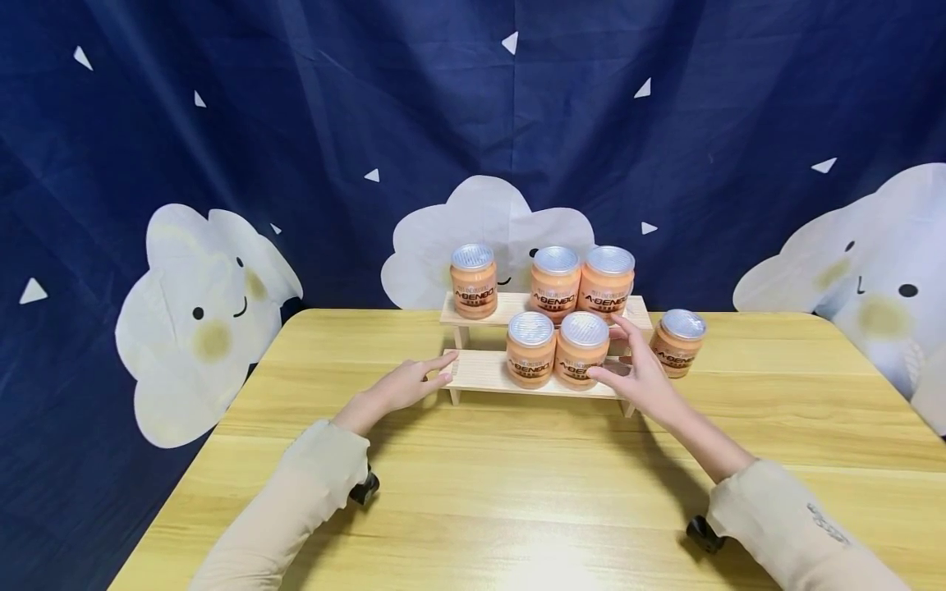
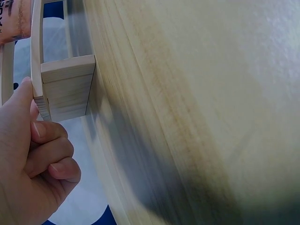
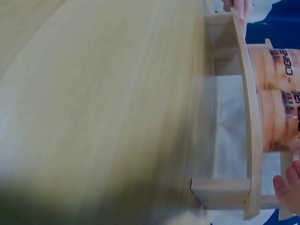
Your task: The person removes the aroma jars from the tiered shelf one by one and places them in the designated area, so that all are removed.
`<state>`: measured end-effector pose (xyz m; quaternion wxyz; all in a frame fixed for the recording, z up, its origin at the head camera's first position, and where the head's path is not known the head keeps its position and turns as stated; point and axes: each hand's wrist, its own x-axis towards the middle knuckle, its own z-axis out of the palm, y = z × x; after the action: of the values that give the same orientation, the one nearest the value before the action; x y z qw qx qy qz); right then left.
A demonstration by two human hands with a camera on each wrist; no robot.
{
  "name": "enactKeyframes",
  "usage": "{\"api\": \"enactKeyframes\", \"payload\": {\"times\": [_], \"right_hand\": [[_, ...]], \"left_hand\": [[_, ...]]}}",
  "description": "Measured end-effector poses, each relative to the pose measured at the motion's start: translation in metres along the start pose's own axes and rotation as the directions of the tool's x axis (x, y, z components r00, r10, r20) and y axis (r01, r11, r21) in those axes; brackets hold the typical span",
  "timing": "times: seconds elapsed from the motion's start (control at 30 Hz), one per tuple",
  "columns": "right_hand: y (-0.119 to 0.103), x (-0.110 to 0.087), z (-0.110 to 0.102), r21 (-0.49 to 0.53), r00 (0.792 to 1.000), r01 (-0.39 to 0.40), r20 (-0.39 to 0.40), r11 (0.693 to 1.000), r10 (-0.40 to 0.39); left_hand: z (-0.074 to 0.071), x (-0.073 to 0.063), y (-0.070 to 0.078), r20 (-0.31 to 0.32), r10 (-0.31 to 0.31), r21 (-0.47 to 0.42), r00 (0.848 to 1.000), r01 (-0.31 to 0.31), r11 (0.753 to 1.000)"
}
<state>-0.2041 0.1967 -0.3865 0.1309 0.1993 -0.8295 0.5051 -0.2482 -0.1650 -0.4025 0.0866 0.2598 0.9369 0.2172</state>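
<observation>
A two-tier wooden stand (image 1: pixel 480 373) carries orange jars with silver lids. My left hand (image 1: pixel 402 386) pinches the left end of its lower board, thumb above and curled fingers below in the left wrist view. On the lower tier, a left jar (image 1: pixel 530 353) and a right jar (image 1: pixel 579 353) stand side by side. Beside the right jar is my right hand (image 1: pixel 646 382), thumb and fingers spread around its right side. In the right wrist view a small gap shows between the fingertips (image 3: pixel 280 185) and that jar.
The upper tier holds one jar (image 1: pixel 474 283) at left and two more at right, a middle jar (image 1: pixel 556 287) and an end jar (image 1: pixel 608 287). Another jar (image 1: pixel 677 345) stands on the wooden table (image 1: pixel 480 492) right of the stand. A blue curtain (image 1: pixel 332 107) hangs behind.
</observation>
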Motion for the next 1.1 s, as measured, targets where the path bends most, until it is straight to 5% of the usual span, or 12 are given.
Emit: {"api": "enactKeyframes", "payload": {"times": [0.23,0.53,1.1], "right_hand": [[-0.001,0.007,0.015,0.017,1.000,-0.009,-0.001,1.000,0.009],[-0.004,0.010,0.026,-0.065,0.996,-0.004,-0.094,0.998,-0.002],[-0.002,0.003,0.020,-0.080,0.995,0.012,-0.103,0.997,-0.020]], "left_hand": [[-0.001,0.000,0.000,0.008,-0.005,-0.017,1.000,0.005,1.000],[-0.001,0.000,0.000,0.022,-0.017,-0.025,1.000,0.018,1.000],[-0.001,-0.001,0.001,0.027,-0.021,-0.024,0.999,0.021,0.999]]}}
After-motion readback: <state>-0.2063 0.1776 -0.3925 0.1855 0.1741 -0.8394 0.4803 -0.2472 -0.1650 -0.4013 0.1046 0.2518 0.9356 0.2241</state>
